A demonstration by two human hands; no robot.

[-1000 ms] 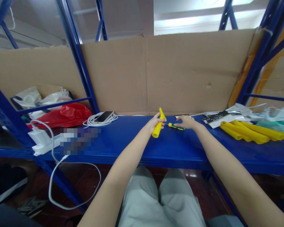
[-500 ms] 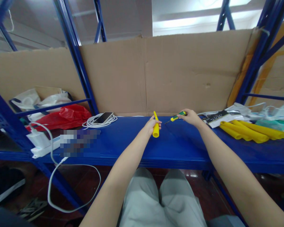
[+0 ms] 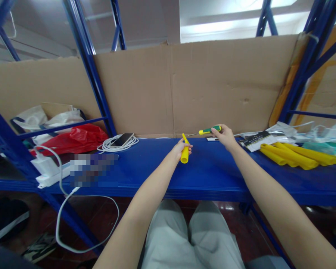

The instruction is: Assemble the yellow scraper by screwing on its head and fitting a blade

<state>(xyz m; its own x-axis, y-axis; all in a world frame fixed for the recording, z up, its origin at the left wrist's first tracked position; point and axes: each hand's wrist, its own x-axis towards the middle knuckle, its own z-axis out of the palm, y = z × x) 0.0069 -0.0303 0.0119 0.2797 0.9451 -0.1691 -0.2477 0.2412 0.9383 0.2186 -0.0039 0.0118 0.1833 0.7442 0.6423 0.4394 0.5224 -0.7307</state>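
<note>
My left hand (image 3: 180, 148) is closed around a yellow tapered tube (image 3: 185, 152), its wide open end turned toward me and its narrow end pointing away. To the right, my right hand (image 3: 224, 135) grips a green and yellow screwdriver (image 3: 210, 130) by the handle. The thin metal shaft points left, with its tip close to the narrow end of the tube. Whether tip and tube touch, I cannot tell. Both hands are above the blue shelf (image 3: 145, 168).
Several yellow tubes (image 3: 299, 155) lie at the right beside a black and white packet (image 3: 259, 140). At the left are a phone (image 3: 123, 139) on a coiled white cable (image 3: 108, 144), a red plastic bag (image 3: 78, 138) and a white power strip (image 3: 49, 178). Cardboard (image 3: 212, 86) stands behind.
My right hand has raised the screwdriver slightly and levelled it, bringing its tip up from near the shelf to the tube's narrow end. My left hand and the tube have barely moved.
</note>
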